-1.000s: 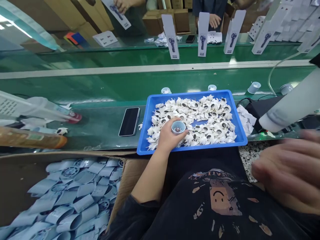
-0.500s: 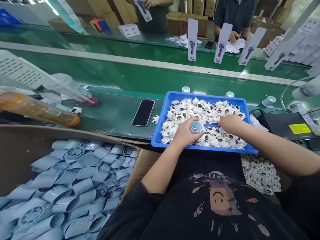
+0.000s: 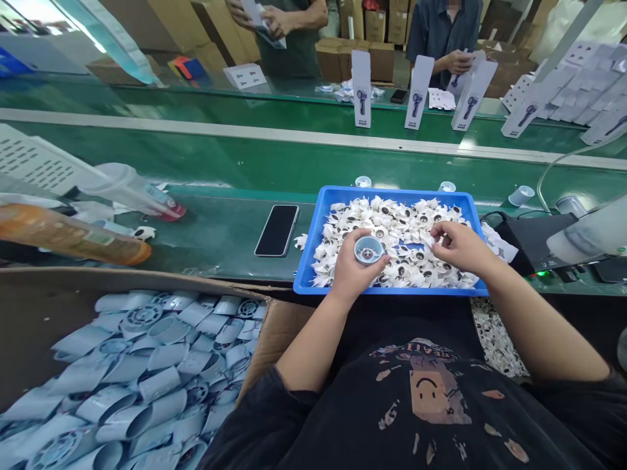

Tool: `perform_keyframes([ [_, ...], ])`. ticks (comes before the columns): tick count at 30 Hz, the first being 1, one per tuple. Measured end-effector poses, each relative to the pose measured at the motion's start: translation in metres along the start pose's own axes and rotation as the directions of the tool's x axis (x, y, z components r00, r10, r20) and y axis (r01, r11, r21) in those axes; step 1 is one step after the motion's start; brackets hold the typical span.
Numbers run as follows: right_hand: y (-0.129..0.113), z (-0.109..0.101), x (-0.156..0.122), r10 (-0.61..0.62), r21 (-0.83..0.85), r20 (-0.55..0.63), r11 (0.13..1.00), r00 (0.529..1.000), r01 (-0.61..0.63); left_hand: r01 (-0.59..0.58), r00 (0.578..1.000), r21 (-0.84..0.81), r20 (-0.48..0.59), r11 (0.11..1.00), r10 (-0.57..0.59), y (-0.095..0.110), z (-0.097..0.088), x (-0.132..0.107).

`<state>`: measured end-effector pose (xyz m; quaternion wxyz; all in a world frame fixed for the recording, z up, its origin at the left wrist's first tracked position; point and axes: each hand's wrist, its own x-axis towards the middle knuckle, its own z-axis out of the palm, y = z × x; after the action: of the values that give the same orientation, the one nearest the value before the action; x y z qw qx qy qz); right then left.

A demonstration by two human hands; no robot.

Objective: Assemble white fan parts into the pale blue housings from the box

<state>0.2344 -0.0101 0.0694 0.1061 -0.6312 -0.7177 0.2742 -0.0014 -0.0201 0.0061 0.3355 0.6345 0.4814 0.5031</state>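
Observation:
My left hand (image 3: pixel 350 267) is wrapped around a light blue fan housing (image 3: pixel 368 250), a short round tube with its open end facing up. Metal and dark parts show at the bottom of the housing. To its right, my right hand (image 3: pixel 453 245) is closed in a pinch above a blue tray (image 3: pixel 313 251). A white fan blade (image 3: pixel 430 240) shows at its fingertips, partly lost against the similar pieces behind. Many white fan blades (image 3: pixel 337 228) with dark round centres fill the tray, and a bit of blue bottom shows through in the middle.
A phone (image 3: pixel 277 230) lies left of the tray. At lower left, a cardboard box (image 3: pixel 281 326) holds many blue housings (image 3: pixel 166 356). Small cups (image 3: pixel 363 182) stand behind the tray. A black device (image 3: pixel 524 241) is at right. Across the green belt (image 3: pixel 274 160), two people handle white boxes (image 3: pixel 361 88).
My right hand has come up from among the blades, fingers pinched. My left hand has tilted the housing so its inside faces me more. The view has shifted slightly.

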Motion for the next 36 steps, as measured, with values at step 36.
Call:
perform_keyframes([
  [36, -0.016, 0.02, -0.091, -0.603, 0.058, -0.319, 0.757, 0.731, 0.65, -0.521, 0.849, 0.246, 0.245, 0.817, 0.467, 0.044, -0.008, -0.027],
])
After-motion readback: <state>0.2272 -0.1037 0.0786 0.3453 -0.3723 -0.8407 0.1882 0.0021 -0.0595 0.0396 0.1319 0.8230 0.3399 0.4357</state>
